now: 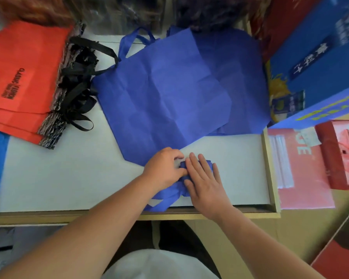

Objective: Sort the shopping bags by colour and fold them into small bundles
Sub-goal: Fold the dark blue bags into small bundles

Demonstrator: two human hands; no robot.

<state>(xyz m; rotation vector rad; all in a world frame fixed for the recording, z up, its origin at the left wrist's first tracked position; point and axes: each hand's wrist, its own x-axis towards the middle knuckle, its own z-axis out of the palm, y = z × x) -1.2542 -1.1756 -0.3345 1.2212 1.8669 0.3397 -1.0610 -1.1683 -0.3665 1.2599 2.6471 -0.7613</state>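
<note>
Blue bundle (182,165), left hand (163,168) pinching

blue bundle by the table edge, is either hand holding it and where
The left hand pinches the blue bundle at its left end; the right hand lies flat on top, fingers straight, pressing it.

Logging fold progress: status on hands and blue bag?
Left hand pinches small folded blue fabric bundle; right hand presses flat on it. Bundle's handles trail loose. Flat blue fabric bags close behind.
</note>
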